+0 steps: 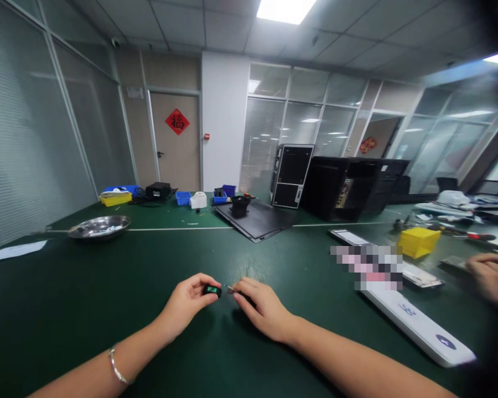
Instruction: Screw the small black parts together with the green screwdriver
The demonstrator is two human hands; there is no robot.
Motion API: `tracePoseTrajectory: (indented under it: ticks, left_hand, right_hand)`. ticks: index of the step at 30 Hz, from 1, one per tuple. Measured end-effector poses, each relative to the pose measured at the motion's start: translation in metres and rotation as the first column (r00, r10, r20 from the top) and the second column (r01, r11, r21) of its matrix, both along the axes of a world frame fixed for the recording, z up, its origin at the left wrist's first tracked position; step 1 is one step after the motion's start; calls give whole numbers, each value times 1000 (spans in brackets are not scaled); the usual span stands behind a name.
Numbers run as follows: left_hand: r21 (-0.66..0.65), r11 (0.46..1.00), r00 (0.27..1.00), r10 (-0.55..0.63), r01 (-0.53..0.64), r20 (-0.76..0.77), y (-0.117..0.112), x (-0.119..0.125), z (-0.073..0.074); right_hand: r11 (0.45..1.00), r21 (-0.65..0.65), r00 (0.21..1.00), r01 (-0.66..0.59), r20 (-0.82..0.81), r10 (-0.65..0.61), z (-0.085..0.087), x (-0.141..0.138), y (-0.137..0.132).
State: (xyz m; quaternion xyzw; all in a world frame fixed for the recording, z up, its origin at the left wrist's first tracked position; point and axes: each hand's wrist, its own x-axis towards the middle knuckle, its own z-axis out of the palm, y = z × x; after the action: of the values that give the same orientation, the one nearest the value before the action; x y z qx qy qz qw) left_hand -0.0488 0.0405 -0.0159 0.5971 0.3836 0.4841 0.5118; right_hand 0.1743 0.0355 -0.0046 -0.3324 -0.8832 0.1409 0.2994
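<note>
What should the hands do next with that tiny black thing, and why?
Probably move the thin metal tool in the right hand slightly closer to the small black-and-green part in the left hand, because its tip points at that part but a small gap remains.

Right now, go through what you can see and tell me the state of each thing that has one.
Left hand: pinching a small black component with a green face.
Right hand: holding a thin metal-tipped tool beside the component.
Co-worker's hand: at the right, nothing visible in it.
Door: shut.
Black computer case: standing upright.
Black flat panel: lying flat, a black object on it.
</note>
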Motion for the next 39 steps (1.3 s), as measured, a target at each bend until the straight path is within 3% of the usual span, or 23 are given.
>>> tracePoseTrajectory:
  ticks: [11,15,30,39]
  left_hand:
    - [37,999,998,-32,33,-51,-2,3,-1]
    - [21,1000,997,-2,4,-79,-5,3,0]
    - [-111,993,995,-39,49,97,-3,2,-3]
    - [-64,998,999,-21,25,50,-6,3,-2]
  right_hand:
    - [999,21,982,29,187,-32,1,-3,-6]
    - [999,23,980,38,193,-42,2,-4,-7]
    - [1000,-1,990,-31,137,31,4,-2,-8]
    - [999,-4,988,-43,148,44,4,-2,-8]
